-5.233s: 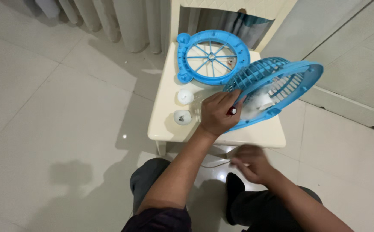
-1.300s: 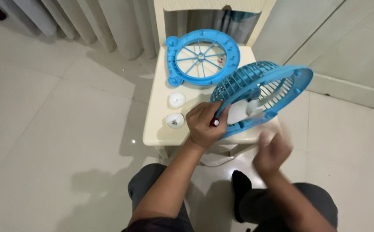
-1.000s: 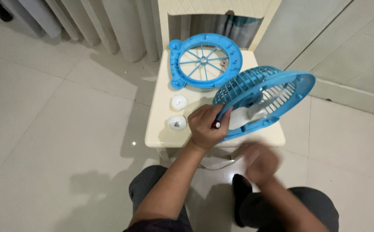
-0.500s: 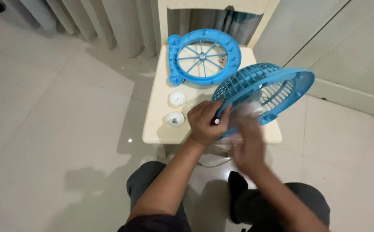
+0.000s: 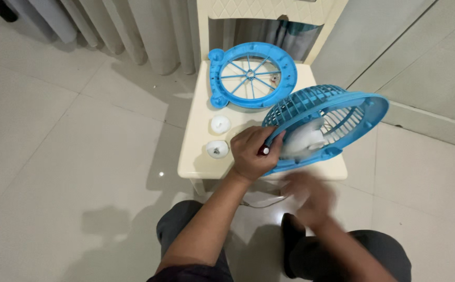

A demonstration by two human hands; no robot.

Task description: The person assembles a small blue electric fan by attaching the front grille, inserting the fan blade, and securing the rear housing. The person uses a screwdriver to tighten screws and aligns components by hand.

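Sitting over pale tiled floor (image 5: 71,172), knees at bottom edge. Right hand (image 5: 311,196) blurred, below tabletop edge, apart from fan; grip cannot be told. Left hand (image 5: 252,152) closed round rim of blue fan housing (image 5: 332,117), red-tipped tool (image 5: 263,151) pinched in same fist. Housing tilted up over right part of cream tabletop (image 5: 198,156), white blades (image 5: 303,140) inside. Two small white caps (image 5: 218,137) just left of fist. Farther back, blue front grille (image 5: 252,75) lies flat. Curtain (image 5: 133,31) behind.

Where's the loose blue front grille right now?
The front grille lies flat at the far end of the cream stool, beyond the two white caps and left of the tilted fan body.
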